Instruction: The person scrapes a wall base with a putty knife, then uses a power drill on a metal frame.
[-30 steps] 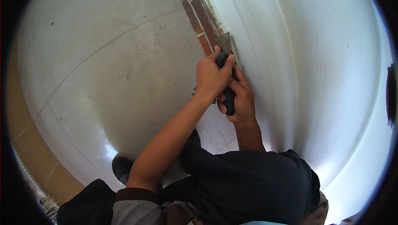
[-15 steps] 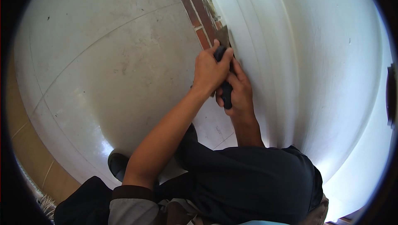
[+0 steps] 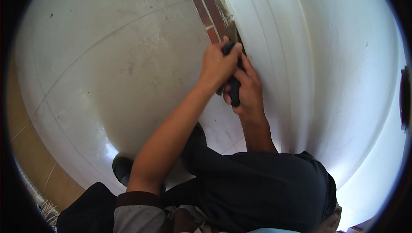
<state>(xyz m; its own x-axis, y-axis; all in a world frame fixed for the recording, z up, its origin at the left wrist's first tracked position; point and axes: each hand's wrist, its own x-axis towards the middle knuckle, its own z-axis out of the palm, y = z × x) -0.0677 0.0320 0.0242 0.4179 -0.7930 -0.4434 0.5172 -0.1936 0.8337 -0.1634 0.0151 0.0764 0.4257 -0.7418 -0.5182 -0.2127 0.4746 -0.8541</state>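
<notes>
1. Leftmost in my remote view, the pale, scuffed floor (image 3: 107, 61) spreads out to the left of my landmark, the strip of red-brown bricks with light mortar (image 3: 209, 10). A dark, rounded shoe (image 3: 122, 168) sits on that floor, well apart from the strip, down and to its left.
2. Just below the strip's near end I have the left hand (image 3: 219, 61), thumb and fingers pinched around the black upper handle of a flat, dull-metal scraper (image 3: 231, 28).
3. The scraper's blade lies at the strip's near end, along its right edge, ahead of the left hand. Its long axis runs roughly in line with the strip, and the left hand is the nearer to the blade.
4. Farther below the strip, slightly right, the right hand (image 3: 249, 88) has its fingers curled around a black, rounded lower grip (image 3: 234, 93).
5. Right of the strip rises the glossy white, moulded wall (image 3: 279, 40).
6. The fingers cover the stretch between handle and grip, so I can't tell whether they belong to one tool. The blade's edge is hard to make out, and the strip's far end is cut off at the top.
</notes>
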